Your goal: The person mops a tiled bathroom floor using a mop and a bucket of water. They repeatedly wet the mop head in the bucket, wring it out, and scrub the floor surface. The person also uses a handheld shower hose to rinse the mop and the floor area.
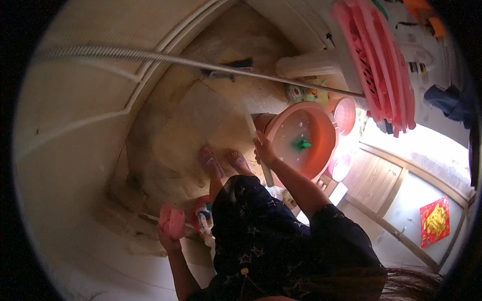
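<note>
A pink cloth (pixel 173 222) is bunched in my left hand (pixel 169 239), out to the left of my body. My right hand (pixel 265 150) grips a pale stick (pixel 266 175) that slants along the near side of a large orange-pink plastic tub (pixel 331 139). Cloudy water with a few suds (pixel 288 131) fills part of the tub. In that water floats or sits a small green item (pixel 302 144); its kind is unclear. The far end of the stick is blurred.
A ribbed metal rod (pixel 226 69) crosses overhead, with pink plastic hangers (pixel 376 67) at its right end. Purple slippers (pixel 211 161) are on my feet on the tiled floor (pixel 199 109). Behind the tub stand detergent packages (pixel 297 92) and a pink bucket (pixel 344 114). A red container (pixel 199 212) sits near my leg.
</note>
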The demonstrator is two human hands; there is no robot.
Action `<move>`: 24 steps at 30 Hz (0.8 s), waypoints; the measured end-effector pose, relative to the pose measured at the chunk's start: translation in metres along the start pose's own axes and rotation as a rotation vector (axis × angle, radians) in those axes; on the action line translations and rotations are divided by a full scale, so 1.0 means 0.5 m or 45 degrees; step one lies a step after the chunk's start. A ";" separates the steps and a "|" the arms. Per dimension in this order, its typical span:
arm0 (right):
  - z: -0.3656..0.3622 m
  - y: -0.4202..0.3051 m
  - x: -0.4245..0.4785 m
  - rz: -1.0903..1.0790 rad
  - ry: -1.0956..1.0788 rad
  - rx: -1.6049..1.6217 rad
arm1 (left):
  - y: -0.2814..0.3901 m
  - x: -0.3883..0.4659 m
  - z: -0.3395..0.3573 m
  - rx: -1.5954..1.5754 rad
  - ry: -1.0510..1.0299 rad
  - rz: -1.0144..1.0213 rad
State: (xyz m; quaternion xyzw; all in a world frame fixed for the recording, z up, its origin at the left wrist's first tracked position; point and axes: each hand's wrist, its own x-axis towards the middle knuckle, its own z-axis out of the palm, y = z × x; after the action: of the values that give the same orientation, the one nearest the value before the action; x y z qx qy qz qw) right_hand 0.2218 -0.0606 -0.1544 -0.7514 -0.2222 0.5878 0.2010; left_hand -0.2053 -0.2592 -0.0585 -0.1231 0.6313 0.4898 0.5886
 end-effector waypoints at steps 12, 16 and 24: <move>-0.153 -0.257 0.447 -0.196 0.074 0.267 | 0.102 0.048 0.180 0.209 0.054 -0.130; -0.140 -0.155 0.338 -0.143 0.237 0.181 | 0.117 0.040 0.214 0.263 0.120 -0.108; -0.047 -0.327 0.367 0.027 0.234 0.026 | 0.136 0.086 0.399 0.320 -0.038 -0.169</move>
State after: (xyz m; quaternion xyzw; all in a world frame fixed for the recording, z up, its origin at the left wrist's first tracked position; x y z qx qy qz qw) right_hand 0.2671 0.1770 -0.2028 -0.8023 -0.1890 0.5208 0.2219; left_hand -0.1429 -0.0554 -0.0290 -0.0826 0.6692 0.3686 0.6399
